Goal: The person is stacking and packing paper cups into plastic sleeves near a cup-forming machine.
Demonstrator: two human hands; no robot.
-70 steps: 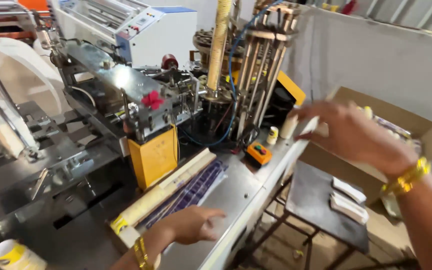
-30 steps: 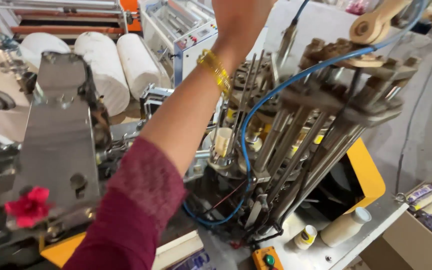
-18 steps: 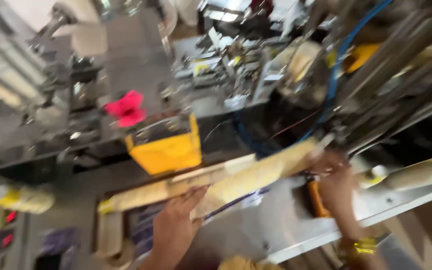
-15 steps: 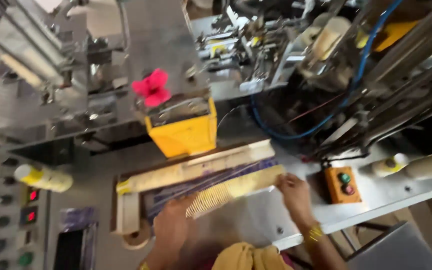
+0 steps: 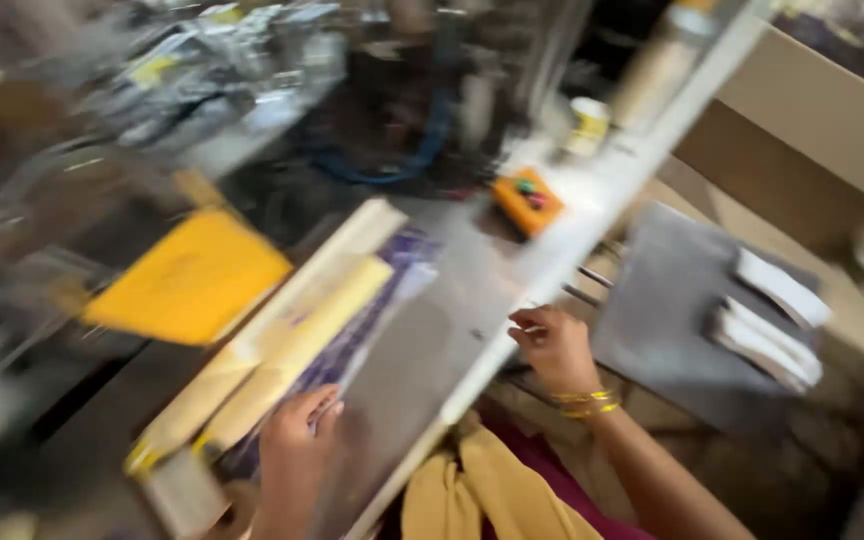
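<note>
Down on the steel worktop point(image 5: 422, 390), left hand point(image 5: 294, 450) flat and loosened, fingertips resting at the near end of the cream paper stacks point(image 5: 282, 355) lying side by side over a purple printed sheet point(image 5: 377, 300); nothing clenched, more a press than a grasp. Right hand point(image 5: 552, 345) at the worktop's front edge, fingers curled loosely with the tips near the rim; whether gripping anything, cannot tell through the blur. Gold bangles point(image 5: 584, 403) at that wrist, yellow cloth point(image 5: 472, 490) hanging below. Just beyond the stacks, a yellow guard point(image 5: 187, 280) on the machine; farther along, an orange button box point(image 5: 529, 197). Off to the right, a grey stool point(image 5: 677, 310) carrying white paper bundles point(image 5: 767, 315). Best handled, by the look of it, with the palm kept flat and pressure even, stacks squared against each other, right hand braced on the edge for steadiness, sleeve and cloth kept well away from the machine.
</note>
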